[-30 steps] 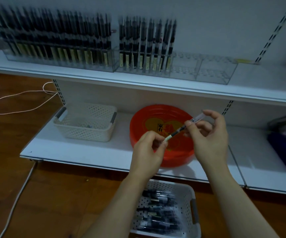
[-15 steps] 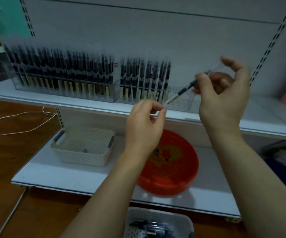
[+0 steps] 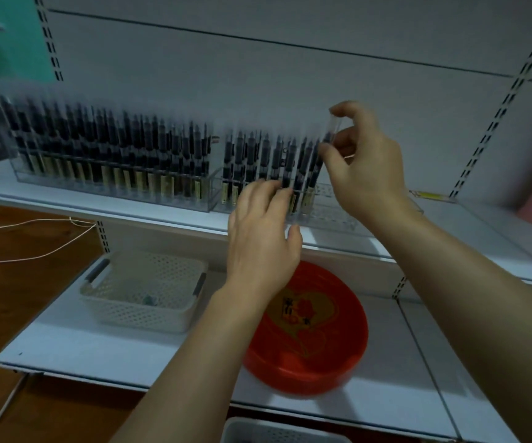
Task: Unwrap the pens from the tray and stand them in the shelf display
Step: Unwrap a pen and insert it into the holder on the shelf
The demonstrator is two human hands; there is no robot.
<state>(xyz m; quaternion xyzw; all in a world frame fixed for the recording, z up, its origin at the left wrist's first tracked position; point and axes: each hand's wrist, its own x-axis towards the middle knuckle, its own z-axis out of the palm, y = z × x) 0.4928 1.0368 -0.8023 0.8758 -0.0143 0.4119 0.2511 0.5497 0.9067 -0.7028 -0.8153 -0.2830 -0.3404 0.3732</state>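
My right hand (image 3: 362, 164) pinches a dark pen (image 3: 328, 139) near its clear top end and holds it nearly upright at the right end of the pen row in the clear display rack (image 3: 328, 211) on the upper shelf. The pen's lower end sits down among the standing pens (image 3: 268, 161). My left hand (image 3: 263, 231) reaches to the front of that rack, fingers extended and touching the pens' lower parts. A second, fuller rack of pens (image 3: 108, 161) stands to the left. The view is blurred.
On the lower shelf (image 3: 98, 350) stand a red round tray (image 3: 331, 356) and a white perforated basket (image 3: 143, 295). Another white basket's rim (image 3: 277, 430) shows at the bottom edge. A thin white cord (image 3: 28, 238) lies on the wooden floor at left.
My right hand carried the pen up from over the red tray to the rack and turned it upright. My left hand let go of the pen's tip and moved to the rack front.
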